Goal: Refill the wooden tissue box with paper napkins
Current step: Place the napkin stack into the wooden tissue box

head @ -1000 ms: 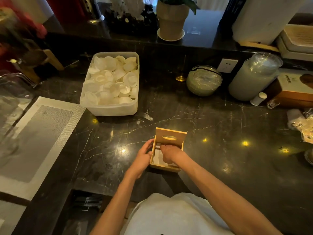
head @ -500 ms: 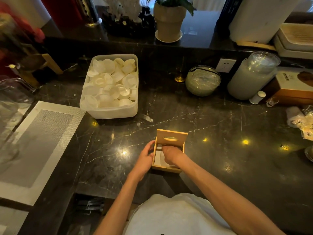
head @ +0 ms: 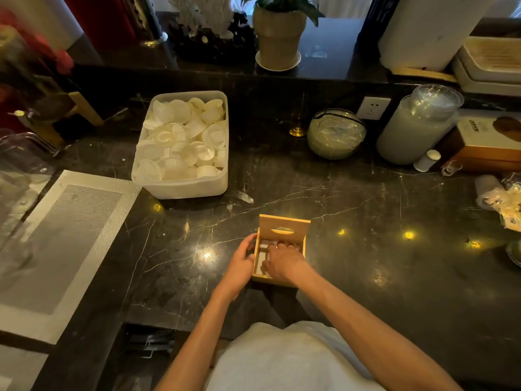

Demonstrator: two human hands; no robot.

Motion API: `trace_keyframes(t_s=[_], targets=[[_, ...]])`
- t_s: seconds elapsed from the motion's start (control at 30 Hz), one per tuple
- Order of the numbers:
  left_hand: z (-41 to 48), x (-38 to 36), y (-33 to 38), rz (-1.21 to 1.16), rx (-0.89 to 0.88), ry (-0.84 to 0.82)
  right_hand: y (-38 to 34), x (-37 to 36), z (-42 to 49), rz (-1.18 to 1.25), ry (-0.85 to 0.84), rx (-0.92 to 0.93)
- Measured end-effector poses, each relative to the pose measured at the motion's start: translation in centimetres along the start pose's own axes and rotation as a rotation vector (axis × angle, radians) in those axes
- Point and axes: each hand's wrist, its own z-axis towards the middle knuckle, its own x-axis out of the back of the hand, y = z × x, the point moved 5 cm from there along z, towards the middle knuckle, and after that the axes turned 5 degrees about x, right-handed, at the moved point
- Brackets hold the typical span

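Wooden tissue box (head: 293, 224) — right grip (head: 282, 263) inside, left grip (head: 241, 262) holds wall.

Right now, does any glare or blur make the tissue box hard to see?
Head view: dim warm light, with small glints on the black marble counter, the brightest left of the wooden tissue box. Head view: the box is sharp, though the right hand covers most of its inside; the red things at far left are blurred.

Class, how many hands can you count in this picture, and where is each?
2. The left hand holds the left wall of the wooden tissue box; the right hand rests inside it on the napkins. None seems hidden.
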Motion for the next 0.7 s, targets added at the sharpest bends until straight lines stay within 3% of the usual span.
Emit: trace_keyframes(t_s=[0.43, 0.6, 0.7], targets=[[0.3, 0.0, -0.4, 0.085, -0.019, 0.025, -0.5, 0.9, -1.3, 0.018, -0.016, 0.055], [0.3, -1.2, -0.3, 0.498, -0.148, 0.061, 1.2, 2.7, -4.6, -0.040, 0.347, 0.088], [2.2, -1.5, 0.2, 0.767, -0.074, 0.011, 4.2, 2.3, -5.7, -0.068, 0.300, -0.076]])
